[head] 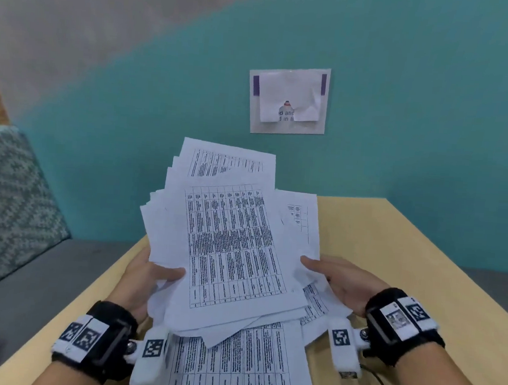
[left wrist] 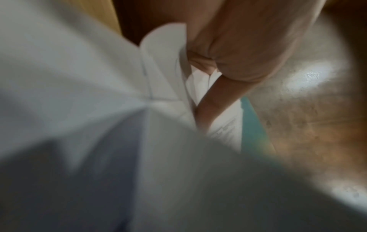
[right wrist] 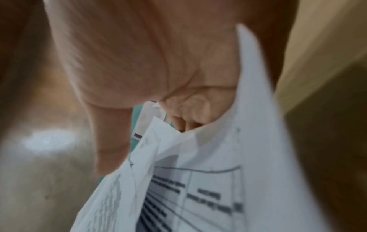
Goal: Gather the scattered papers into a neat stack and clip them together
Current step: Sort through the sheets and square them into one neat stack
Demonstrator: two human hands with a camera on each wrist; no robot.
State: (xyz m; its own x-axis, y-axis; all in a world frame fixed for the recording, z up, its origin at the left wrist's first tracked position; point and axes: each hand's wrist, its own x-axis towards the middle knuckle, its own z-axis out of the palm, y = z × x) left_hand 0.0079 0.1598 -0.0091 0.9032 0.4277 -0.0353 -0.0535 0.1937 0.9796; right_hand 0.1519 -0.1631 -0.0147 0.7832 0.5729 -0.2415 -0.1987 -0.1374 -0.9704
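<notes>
Papers (head: 231, 245) uneven, raised over table (head: 422, 264) | left hand (head: 147, 278) thumb on top, clamping left edge | right hand (head: 340, 279) thumb clamping right edge

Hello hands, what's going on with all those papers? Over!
Left hand and right hand both grip the papers, lifted over the table. Sheets fanned out, edges uneven. One sheet lies beneath. No clip seen.

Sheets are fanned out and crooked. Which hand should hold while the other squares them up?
Probably left hand holds: its thumb lies across the front of the papers, pinching the main bundle. The right hand grips the side where sheets splay outward, so it could nudge those in.
</notes>
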